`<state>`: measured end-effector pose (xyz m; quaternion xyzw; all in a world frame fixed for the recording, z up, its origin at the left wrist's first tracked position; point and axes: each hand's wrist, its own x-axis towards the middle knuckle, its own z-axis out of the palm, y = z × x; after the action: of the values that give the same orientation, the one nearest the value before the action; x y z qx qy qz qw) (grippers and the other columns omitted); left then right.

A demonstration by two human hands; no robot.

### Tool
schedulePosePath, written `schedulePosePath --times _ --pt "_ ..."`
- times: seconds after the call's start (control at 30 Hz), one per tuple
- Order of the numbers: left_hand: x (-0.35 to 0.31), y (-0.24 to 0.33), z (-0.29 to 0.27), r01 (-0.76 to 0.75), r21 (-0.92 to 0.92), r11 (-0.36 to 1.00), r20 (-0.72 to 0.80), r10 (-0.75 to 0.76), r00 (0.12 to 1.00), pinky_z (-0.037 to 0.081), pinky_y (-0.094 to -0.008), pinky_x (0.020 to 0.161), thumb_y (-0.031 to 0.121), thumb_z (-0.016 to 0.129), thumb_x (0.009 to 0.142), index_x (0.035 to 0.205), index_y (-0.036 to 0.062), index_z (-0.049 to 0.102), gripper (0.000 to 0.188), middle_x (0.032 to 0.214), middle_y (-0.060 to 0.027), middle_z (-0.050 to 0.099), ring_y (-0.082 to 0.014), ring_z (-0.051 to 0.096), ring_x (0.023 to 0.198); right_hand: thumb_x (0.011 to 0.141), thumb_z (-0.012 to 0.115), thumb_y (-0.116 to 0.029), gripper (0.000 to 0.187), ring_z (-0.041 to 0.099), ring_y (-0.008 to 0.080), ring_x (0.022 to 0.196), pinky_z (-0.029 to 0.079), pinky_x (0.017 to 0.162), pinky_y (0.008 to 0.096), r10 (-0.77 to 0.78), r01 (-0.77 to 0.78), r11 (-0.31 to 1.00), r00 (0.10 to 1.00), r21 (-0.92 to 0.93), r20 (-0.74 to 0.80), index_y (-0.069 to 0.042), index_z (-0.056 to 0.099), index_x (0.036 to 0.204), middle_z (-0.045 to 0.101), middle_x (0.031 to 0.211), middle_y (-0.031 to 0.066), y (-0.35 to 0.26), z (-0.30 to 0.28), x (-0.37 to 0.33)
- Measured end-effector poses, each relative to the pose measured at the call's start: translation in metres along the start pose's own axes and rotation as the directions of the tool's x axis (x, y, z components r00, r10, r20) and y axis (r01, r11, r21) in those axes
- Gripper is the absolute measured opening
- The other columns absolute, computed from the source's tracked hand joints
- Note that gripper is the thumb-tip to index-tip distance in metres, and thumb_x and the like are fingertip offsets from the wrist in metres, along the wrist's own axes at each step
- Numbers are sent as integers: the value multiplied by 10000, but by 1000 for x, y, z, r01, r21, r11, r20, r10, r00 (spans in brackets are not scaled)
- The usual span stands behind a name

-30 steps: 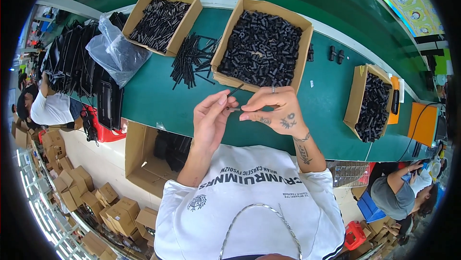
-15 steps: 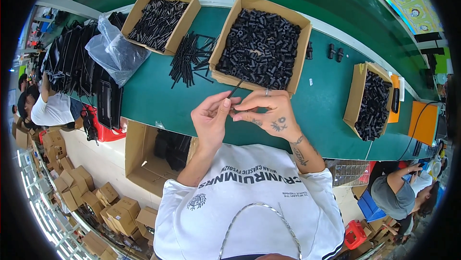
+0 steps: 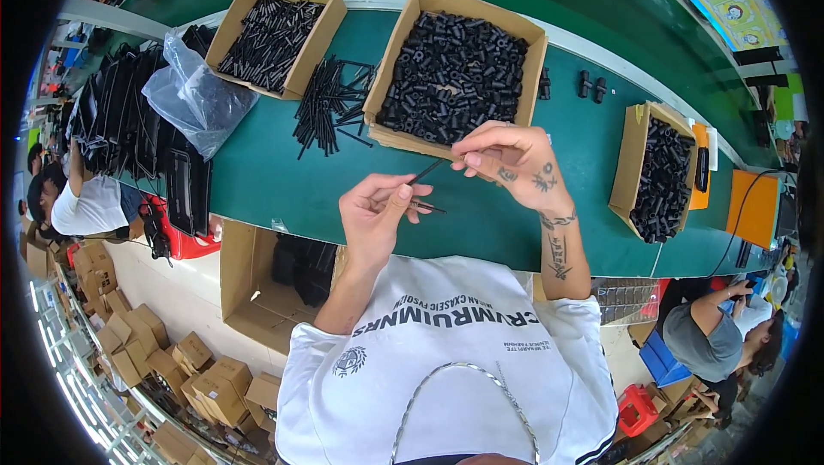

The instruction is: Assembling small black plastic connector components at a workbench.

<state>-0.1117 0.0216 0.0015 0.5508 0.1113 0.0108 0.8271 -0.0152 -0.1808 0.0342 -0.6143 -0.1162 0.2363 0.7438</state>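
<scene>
My left hand is closed round thin black rods. One rod slants up toward my right hand, and a second rod sticks out lower between the fingers. My right hand pinches thumb and forefinger by the slanted rod's upper end; whatever lies between those fingertips is too small to make out. Both hands are over the green table, in front of a cardboard box full of short black tubular parts. Loose black rods lie piled to its left.
Behind the pile stands a box of shorter dark rods. A clear plastic bag and stacked black frames are at left. Another box of black parts stands right, with a few loose black pieces behind. Co-workers sit at both sides.
My right hand has moved up and right, away from my left hand and toward the big box's front edge. The left hand keeps its hold; the lower rod now shows.
</scene>
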Motion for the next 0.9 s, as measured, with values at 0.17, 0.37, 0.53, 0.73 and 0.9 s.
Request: schedulePosePath --times 0.17,0.37,0.53,0.73,0.9 --pt "1 -1 -1 -18 45 999 42 17 999 532 -235 565 87 648 940 1034 -49 653 166 922 -203 723 -170 688 684 858 673 60 203 720 204 886 594 776 285 -109 107 990 994 -97 -13 34 683 1059 717 959 131 -2 9 -2" --pt "2 2 0 -8 92 996 49 3 999 537 -226 566 60 646 935 1016 -54 665 141 909 -191 727 -162 696 701 845 632 116 238 729 190 881 596 786 282 -139 135 972 990 -192 -9 39 674 1066 735 938 141 0 10 -3" --pt "2 3 -2 -77 199 977 84 61 995 544 -225 573 41 653 926 1000 -55 674 123 909 -176 730 -160 703 727 801 639 129 316 734 202 862 596 772 282 -142 149 944 989 -295 45 0 683 1086 737 927 144 0 9 -3" --pt "5 -1 2 -2 91 996 137 -11 991 536 -226 570 82 643 941 1069 -41 615 180 904 -176 728 -158 698 718 745 775 -25 443 721 186 794 578 684 291 -168 230 886 969 -402 183 -59 671 1175 712 1010 135 -10 27 -8" --pt "8 -9 -9 114 -62 992 161 -103 982 520 -233 565 154 617 969 1124 -10 557 233 892 -182 723 -158 680 667 743 816 -77 488 695 152 785 559 648 267 -233 242 893 970 -380 70 -65 658 1205 692 1009 96 -12 16 -9"
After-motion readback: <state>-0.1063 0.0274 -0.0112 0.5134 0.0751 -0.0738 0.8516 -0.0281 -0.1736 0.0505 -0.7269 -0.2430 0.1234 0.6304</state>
